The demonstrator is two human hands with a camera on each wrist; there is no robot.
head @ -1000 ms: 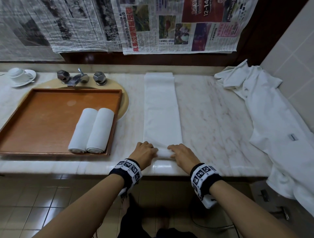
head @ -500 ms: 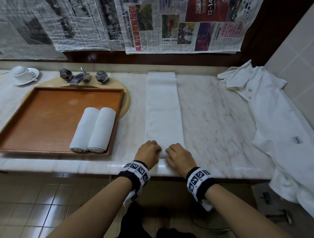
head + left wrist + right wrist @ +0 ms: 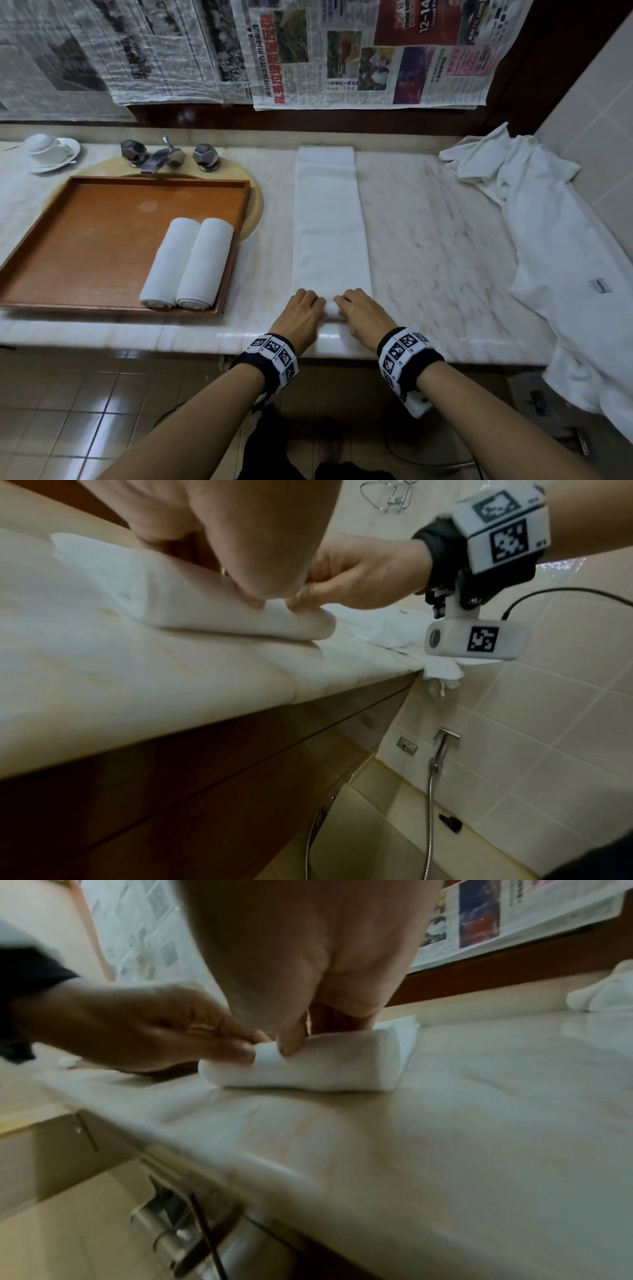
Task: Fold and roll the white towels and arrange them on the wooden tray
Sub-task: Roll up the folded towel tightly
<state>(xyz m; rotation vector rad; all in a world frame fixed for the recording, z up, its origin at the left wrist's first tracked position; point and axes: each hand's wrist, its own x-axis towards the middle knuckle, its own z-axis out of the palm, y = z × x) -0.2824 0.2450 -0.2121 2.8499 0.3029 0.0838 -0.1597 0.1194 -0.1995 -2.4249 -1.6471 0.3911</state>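
Note:
A long folded white towel (image 3: 329, 222) lies as a strip on the marble counter, running away from me. Its near end is curled into a small roll (image 3: 219, 615) (image 3: 315, 1066). My left hand (image 3: 303, 313) and right hand (image 3: 359, 313) sit side by side on that roll, fingers curled over it and thumbs pinching its near side. The wooden tray (image 3: 68, 240) lies to the left, with two rolled white towels (image 3: 186, 262) lying side by side at its right end.
A pile of loose white towels (image 3: 555, 240) covers the counter's right side and hangs over the front edge. Tap fittings (image 3: 168, 157) stand behind the tray, a cup and saucer (image 3: 48, 152) at far left. Newspapers (image 3: 342, 51) hang on the back wall.
Both hands have moved slightly forward and closer together, and the towel's near end has turned over into a thicker roll.

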